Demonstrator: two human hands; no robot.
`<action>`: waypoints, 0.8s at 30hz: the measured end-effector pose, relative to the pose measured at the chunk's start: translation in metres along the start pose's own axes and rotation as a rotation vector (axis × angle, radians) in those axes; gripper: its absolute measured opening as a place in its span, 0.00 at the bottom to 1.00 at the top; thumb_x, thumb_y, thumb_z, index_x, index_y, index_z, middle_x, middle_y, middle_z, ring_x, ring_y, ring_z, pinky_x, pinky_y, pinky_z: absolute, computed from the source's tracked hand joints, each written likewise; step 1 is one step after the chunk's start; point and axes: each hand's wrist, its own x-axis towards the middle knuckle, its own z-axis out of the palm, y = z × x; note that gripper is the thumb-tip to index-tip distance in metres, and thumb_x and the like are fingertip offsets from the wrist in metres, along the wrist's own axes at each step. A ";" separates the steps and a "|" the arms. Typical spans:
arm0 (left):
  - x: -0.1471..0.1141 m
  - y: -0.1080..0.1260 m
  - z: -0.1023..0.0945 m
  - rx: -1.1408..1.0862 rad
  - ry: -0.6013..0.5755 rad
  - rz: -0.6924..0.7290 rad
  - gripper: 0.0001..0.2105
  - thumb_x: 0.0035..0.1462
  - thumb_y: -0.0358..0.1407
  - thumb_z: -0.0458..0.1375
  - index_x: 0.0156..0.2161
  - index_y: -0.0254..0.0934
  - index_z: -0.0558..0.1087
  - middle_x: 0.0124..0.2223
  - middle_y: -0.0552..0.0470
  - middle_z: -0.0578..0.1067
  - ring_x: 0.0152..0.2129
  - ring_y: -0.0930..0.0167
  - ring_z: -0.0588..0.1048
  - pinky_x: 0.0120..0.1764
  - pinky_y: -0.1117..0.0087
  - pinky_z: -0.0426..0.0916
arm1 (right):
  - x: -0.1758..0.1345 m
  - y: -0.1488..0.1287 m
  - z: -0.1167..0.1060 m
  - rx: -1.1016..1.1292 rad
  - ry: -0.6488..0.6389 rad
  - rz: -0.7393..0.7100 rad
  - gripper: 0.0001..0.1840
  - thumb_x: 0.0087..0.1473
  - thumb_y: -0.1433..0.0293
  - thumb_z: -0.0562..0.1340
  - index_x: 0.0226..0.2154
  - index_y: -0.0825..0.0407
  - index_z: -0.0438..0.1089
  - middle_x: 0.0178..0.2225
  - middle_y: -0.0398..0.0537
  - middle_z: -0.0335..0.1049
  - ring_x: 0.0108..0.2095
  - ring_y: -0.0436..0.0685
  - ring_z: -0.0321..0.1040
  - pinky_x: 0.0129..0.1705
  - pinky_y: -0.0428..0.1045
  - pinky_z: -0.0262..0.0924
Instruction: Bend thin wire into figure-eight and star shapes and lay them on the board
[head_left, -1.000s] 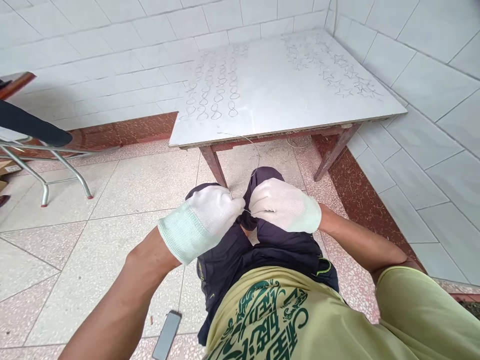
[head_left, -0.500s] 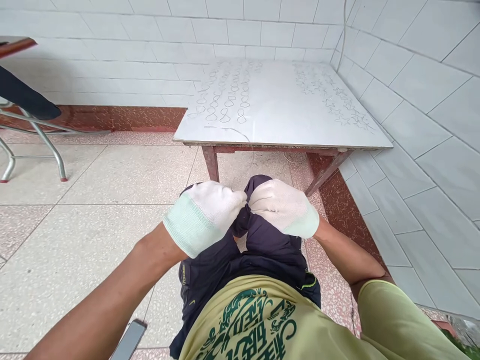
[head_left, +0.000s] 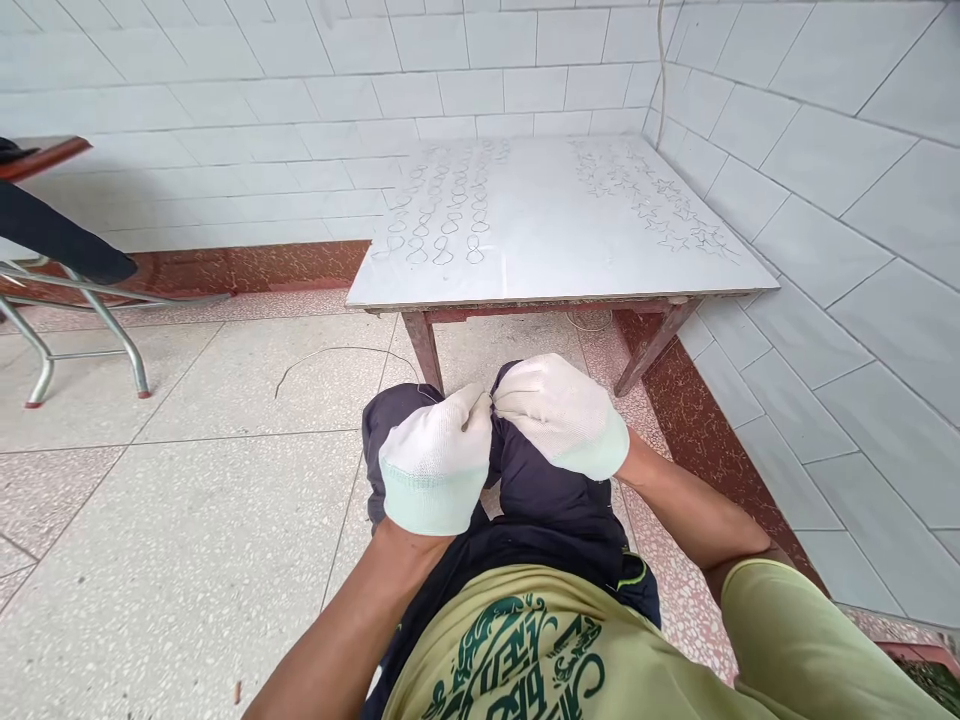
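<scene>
Two gloved hands meet above the person's knees, the left hand (head_left: 436,462) and right hand (head_left: 561,412) both pinching a thin wire (head_left: 337,352) where their fingertips touch. From that pinch the wire, fine and grey, arcs out leftward over the speckled floor (head_left: 187,520) and ends free. Just ahead stands a low table (head_left: 555,250), its near edge close to the knees, with rows of bent wire shapes (head_left: 444,205) lying on top. Open floor stretches to the left, up to a metal frame (head_left: 82,320).

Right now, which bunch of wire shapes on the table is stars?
The group toward the right wall on the table is stars; the left group is looped figure-eights.
</scene>
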 end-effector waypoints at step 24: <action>-0.001 0.006 0.023 0.082 0.047 -0.060 0.14 0.72 0.43 0.58 0.49 0.46 0.87 0.35 0.48 0.86 0.34 0.61 0.83 0.35 0.65 0.67 | -0.012 0.008 -0.003 -0.034 0.043 0.096 0.21 0.70 0.74 0.53 0.35 0.54 0.81 0.35 0.51 0.82 0.37 0.59 0.74 0.45 0.55 0.63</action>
